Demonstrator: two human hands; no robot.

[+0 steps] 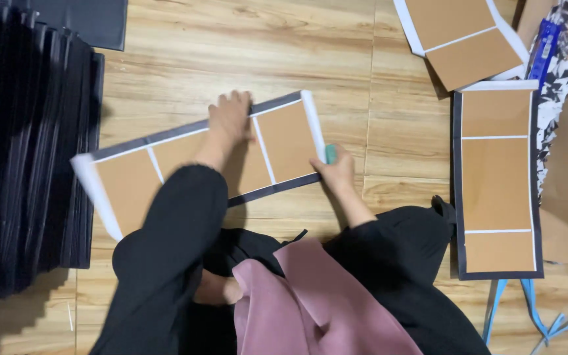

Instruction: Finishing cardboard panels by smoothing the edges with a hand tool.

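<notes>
A long brown card panel (198,158) with white and dark edging lies flat on the wooden floor (231,52), slanting up to the right. The left hand (229,118) presses down on its upper middle, fingers (239,100) spread flat and gripping nothing. The right hand (338,169) sits at the panel's right end, closed around what looks like a small teal tool (331,154), touching the white edge. A stack of dark sheets (27,144) lies well to the left.

Brown panels (198,158) edged black and white lie on a pale wood-grain floor (244,52), beside black sheets (27,151).
</notes>
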